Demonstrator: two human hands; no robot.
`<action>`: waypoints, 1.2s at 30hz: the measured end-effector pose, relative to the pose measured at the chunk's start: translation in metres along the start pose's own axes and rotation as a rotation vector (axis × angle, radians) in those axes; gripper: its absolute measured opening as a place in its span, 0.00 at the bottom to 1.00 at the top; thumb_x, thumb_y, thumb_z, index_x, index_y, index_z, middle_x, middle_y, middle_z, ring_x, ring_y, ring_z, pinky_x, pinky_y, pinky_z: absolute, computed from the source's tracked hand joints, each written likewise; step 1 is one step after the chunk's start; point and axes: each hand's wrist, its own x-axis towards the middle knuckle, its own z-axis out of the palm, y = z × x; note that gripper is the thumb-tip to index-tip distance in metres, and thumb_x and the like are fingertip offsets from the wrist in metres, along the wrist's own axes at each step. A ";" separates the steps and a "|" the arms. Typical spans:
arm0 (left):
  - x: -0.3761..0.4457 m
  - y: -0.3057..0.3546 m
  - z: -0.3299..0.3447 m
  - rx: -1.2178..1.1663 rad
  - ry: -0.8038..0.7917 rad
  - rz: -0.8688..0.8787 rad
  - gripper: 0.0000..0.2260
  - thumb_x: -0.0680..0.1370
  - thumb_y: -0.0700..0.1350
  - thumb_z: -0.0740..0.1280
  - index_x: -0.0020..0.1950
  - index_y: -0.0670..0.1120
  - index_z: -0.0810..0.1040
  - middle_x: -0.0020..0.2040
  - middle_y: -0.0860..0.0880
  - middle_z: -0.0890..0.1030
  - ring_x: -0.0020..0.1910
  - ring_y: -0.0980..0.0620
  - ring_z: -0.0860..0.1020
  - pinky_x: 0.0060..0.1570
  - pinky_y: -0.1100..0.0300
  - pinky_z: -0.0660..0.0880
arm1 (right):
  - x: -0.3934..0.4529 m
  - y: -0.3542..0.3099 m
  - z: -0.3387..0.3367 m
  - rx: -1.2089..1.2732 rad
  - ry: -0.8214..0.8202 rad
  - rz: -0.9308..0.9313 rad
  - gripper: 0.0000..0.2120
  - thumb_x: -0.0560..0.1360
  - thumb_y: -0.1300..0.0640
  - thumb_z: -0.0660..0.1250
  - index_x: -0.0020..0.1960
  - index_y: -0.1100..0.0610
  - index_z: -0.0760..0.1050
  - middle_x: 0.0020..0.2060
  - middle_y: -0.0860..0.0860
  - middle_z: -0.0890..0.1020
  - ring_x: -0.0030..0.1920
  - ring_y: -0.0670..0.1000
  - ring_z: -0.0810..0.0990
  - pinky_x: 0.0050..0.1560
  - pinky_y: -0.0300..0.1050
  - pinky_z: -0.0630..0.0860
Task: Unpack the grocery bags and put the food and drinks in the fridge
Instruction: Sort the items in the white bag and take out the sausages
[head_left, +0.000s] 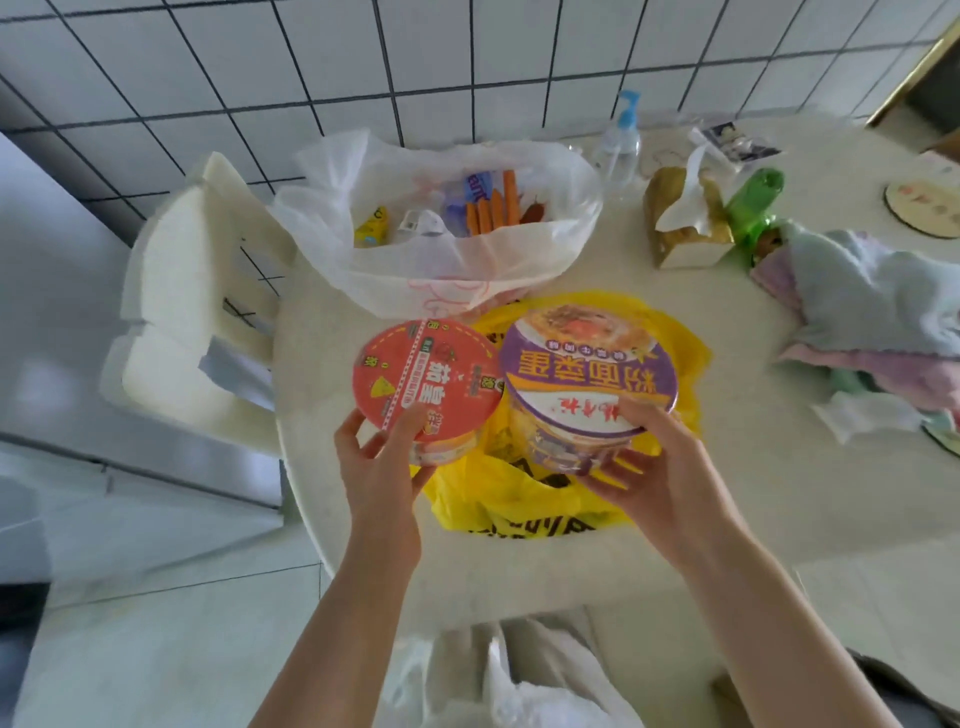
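- Currently, the left hand (382, 467) grips the red noodle bowl (427, 380) by its side wall, thumb on the lid rim.
- Likewise, the right hand (652, 470) clasps the purple noodle bowl (589, 369) from below and at the rim.
- Both bowls are held above the yellow bag (519, 499) on the bench (753, 415).
- Advice: keep the lids level, carry one bowl per grip, and lift clear of the bag's handles.
- The white bag (431, 280) behind holds more items, carrots (493, 208) among them.

Bright even daylight, soft shadows, slight blur, edges bowed by wide-angle
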 end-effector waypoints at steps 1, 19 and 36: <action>-0.009 -0.006 -0.007 0.008 0.000 0.006 0.26 0.73 0.49 0.73 0.68 0.53 0.66 0.59 0.49 0.78 0.54 0.51 0.81 0.43 0.57 0.79 | -0.011 0.006 -0.006 -0.026 0.007 -0.030 0.20 0.63 0.53 0.72 0.54 0.48 0.76 0.42 0.51 0.82 0.39 0.52 0.81 0.52 0.58 0.78; -0.243 -0.128 -0.173 -0.046 0.119 0.112 0.21 0.73 0.45 0.73 0.63 0.50 0.70 0.56 0.46 0.79 0.42 0.59 0.83 0.45 0.56 0.79 | -0.193 0.128 -0.116 -0.228 -0.173 -0.106 0.25 0.64 0.51 0.71 0.61 0.47 0.73 0.44 0.52 0.78 0.45 0.53 0.75 0.48 0.53 0.77; -0.387 -0.200 -0.396 -0.229 0.414 0.149 0.11 0.77 0.42 0.66 0.55 0.58 0.75 0.55 0.50 0.80 0.57 0.49 0.79 0.52 0.50 0.78 | -0.336 0.286 -0.089 -0.525 -0.470 0.051 0.25 0.63 0.49 0.69 0.60 0.49 0.72 0.46 0.49 0.81 0.44 0.49 0.80 0.46 0.51 0.79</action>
